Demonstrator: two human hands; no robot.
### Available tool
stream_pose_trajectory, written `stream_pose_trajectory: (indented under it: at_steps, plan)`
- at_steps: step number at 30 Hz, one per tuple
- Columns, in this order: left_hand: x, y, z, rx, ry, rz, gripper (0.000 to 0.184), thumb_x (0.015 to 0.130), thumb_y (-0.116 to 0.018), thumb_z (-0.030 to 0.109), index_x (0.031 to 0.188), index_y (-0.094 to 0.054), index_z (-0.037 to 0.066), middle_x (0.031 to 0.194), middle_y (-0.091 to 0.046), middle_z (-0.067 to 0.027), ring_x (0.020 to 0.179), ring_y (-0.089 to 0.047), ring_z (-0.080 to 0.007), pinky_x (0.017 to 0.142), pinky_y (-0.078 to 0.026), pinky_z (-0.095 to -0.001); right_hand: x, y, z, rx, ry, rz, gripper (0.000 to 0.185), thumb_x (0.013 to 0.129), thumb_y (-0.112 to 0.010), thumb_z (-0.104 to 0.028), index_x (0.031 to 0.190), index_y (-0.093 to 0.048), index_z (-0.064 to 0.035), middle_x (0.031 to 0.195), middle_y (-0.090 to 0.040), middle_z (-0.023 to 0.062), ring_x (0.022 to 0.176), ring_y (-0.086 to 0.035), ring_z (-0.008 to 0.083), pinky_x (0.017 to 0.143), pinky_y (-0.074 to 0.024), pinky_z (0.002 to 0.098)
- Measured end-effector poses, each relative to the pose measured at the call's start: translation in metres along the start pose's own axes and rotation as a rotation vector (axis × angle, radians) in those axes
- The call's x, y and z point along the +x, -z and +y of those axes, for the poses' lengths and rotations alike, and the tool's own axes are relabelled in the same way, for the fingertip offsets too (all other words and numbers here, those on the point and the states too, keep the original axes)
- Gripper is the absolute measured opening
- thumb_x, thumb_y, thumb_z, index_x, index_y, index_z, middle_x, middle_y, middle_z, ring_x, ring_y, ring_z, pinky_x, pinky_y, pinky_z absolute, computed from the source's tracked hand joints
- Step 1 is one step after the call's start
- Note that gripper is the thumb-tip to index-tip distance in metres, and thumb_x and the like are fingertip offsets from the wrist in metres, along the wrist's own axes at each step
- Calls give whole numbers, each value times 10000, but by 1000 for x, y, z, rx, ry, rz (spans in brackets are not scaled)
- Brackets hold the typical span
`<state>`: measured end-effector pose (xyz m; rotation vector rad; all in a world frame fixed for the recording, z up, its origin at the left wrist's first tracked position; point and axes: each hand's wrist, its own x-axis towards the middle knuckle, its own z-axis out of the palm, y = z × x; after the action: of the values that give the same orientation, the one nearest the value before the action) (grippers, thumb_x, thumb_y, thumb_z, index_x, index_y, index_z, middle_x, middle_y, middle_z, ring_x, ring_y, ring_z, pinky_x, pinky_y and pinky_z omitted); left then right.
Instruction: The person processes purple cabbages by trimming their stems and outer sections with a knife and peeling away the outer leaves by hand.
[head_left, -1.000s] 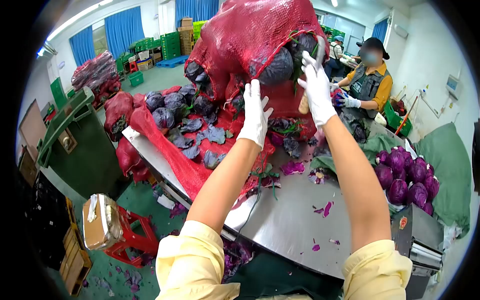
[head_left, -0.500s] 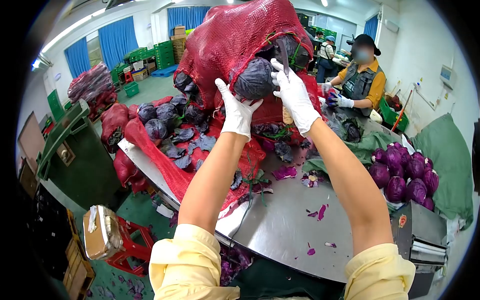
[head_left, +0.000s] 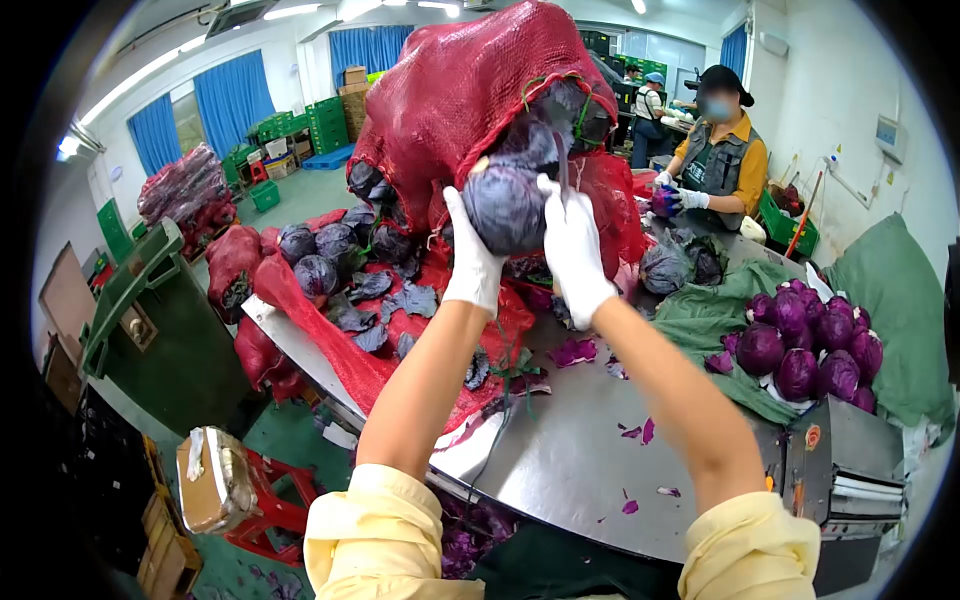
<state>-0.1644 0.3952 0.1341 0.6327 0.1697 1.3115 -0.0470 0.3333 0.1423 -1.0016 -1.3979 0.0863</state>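
Note:
A dark purple red cabbage (head_left: pixel 507 208) with its outer leaves on is between my white-gloved hands, in front of the open mouth of a big red mesh sack (head_left: pixel 455 95). My left hand (head_left: pixel 474 254) grips its left side, the thumb pressed along it. On the other side, my right hand (head_left: pixel 576 247) presses against the cabbage and also grips a knife (head_left: pixel 563 165), whose blade points upward. The knife's handle is hidden in the glove. More cabbages show inside the sack's mouth, behind the one I hold.
Unpeeled cabbages (head_left: pixel 316 274) and loose leaves lie on red netting at left. Peeled purple cabbages (head_left: pixel 797 375) are piled on green cloth at right. Scraps dot the metal table (head_left: pixel 560 440). A co-worker (head_left: pixel 722 160) handles a cabbage at the back right. A green bin (head_left: pixel 175 320) stands left.
The cabbage has come out of the sack's mouth toward me and slightly down, with both hands moving along. My left hand has closed around its side. The co-worker's hands have shifted.

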Motion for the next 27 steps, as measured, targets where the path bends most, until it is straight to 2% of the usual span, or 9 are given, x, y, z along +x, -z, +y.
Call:
stream_pose_trajectory:
  at_steps: [1,5,10,13,15,18,22,25,27]
  plan:
    - [-15,8,-7,-14,-21,-27,818,933,-408,752,1482,-474,149,1476,-530,-91,1351,-506,-303,1142,-397,-507,-24,6,2,12,58,17,329,1057,-436,-206,1253,-637,-35,1213,-625,201,1171,-550,346,1041,-412,424]
    - [-94,63,-24,49,307,57,669,987,-486,606,1480,-474,153,1477,-526,-111,1321,-537,-292,1126,-425,-477,-144,50,-18,486,-646,-112,366,1101,-403,-313,1326,-576,-82,1301,-514,59,1130,-541,157,916,-530,370]
    - [-205,78,-61,531,281,247,471,1012,-620,251,1442,-522,87,1427,-546,-71,1293,-528,-186,1108,-411,-329,-265,92,-21,650,-1113,-33,389,1085,-453,-363,1349,-528,-87,1184,-573,68,1111,-582,168,894,-574,427]
    - [-240,98,-86,834,130,114,527,977,-651,161,1467,-487,57,1456,-523,-100,1327,-497,-204,1134,-388,-353,-282,128,-31,535,-1275,-191,418,1086,-446,-382,1336,-521,-55,1152,-611,89,966,-651,183,758,-605,371]
    - [-249,100,-92,1150,25,25,721,850,-778,281,1467,-483,53,1404,-538,-191,1318,-499,-305,1140,-361,-411,-283,158,-28,389,-1307,-429,359,1079,-483,-321,1313,-534,-54,922,-632,64,675,-625,118,653,-574,285]
    - [-254,69,-85,1580,-9,-292,922,755,-819,392,1529,-404,111,1521,-383,-272,1444,-312,-426,1197,-219,-520,-281,178,-40,-33,-1134,-355,249,1025,-509,-75,1273,-536,-81,828,-504,6,591,-508,75,577,-504,249]
    - [-257,32,-80,2010,-35,-622,1108,619,-863,554,1542,-389,165,1482,-426,-256,1393,-358,-470,1181,-244,-525,-286,203,-52,99,-864,-170,302,999,-555,-108,1294,-513,-57,1030,-610,111,786,-629,176,757,-532,321]
    - [-259,9,-84,2157,74,-576,1149,578,-901,537,1524,-395,125,1416,-455,-261,1302,-443,-420,1091,-351,-512,-294,212,-58,-72,-826,-438,343,991,-565,-111,1322,-507,-47,1164,-627,182,900,-677,266,797,-549,354]
    - [-256,22,-102,2146,-129,-494,1080,591,-872,592,1439,-470,56,1383,-483,-250,1267,-465,-449,1125,-300,-573,-326,208,-34,-394,-570,-290,416,986,-564,-87,1395,-486,-70,1193,-645,165,958,-674,255,829,-548,365]
